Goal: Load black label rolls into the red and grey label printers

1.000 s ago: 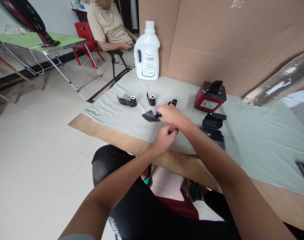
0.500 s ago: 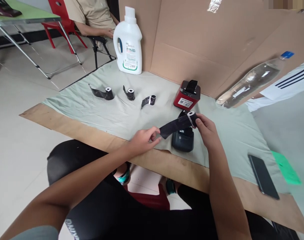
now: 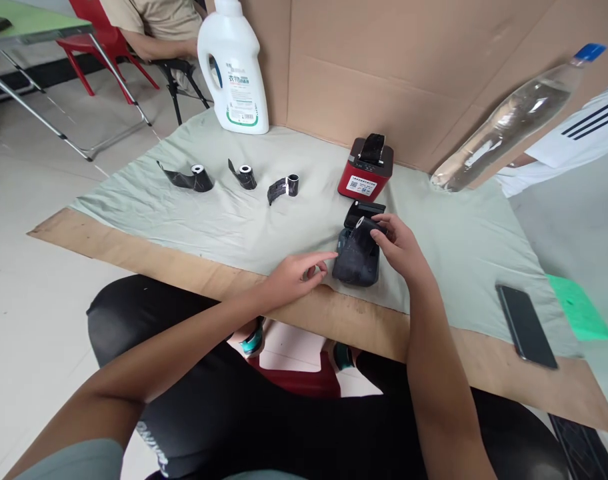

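My right hand (image 3: 398,245) grips a black paper roll (image 3: 368,225) with a white core at the open dark mobile printer (image 3: 354,275). The printer's raised lid (image 3: 363,212) stands behind the roll. A loose strip from the roll hangs down over the printer's front. My left hand (image 3: 299,277) holds nothing; its index finger reaches to the printer's left side, and whether it touches I cannot tell. Behind the printer stands a red label printer (image 3: 366,175) with black paper sticking out of its top.
Three black rolls with loose tails (image 3: 200,179) (image 3: 246,177) (image 3: 293,185) stand on the cloth at left. A white detergent bottle (image 3: 241,73) is behind them. A plastic water bottle (image 3: 509,127) leans at a cardboard wall (image 3: 374,73). A phone (image 3: 527,325) lies right. Other people sit nearby.
My right hand has brought the roll down and left to the open printer. The strip has left my left fingertips, and my left index finger has straightened. The view has shifted slightly.
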Tool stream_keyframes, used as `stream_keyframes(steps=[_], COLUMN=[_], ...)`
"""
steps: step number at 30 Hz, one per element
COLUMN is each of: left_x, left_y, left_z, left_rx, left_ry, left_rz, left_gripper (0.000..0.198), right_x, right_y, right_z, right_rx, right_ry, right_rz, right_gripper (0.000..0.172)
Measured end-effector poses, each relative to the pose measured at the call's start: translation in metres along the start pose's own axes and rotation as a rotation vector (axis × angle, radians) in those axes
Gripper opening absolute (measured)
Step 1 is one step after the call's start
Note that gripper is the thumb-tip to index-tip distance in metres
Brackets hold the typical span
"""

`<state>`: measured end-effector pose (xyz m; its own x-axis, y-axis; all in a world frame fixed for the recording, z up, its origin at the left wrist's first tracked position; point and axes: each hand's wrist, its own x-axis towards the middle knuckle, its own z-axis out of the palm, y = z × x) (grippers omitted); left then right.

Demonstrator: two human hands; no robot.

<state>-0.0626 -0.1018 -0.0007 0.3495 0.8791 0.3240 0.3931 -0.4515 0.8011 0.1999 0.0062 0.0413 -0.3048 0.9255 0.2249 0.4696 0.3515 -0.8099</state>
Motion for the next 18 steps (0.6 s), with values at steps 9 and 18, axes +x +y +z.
stream_keyframes(steps=[9,18], left_x=[0.008,0.027], left_y=[-0.001,0.009], left_z=[0.013,0.033], left_rx=[0.278,0.170], left_ry=[0.029,0.133], left_rz=[0.153,0.014], left_gripper=[0.038,0.066], right_x=[0.003,0.005], right_y=[0.002,0.006], right_z=[0.001,0.003], right_rx=[-0.190,0.036], right_ry=[-0.023,-0.055], right_rz=[-0.020,0.014], right_gripper=[0.026,0.039])
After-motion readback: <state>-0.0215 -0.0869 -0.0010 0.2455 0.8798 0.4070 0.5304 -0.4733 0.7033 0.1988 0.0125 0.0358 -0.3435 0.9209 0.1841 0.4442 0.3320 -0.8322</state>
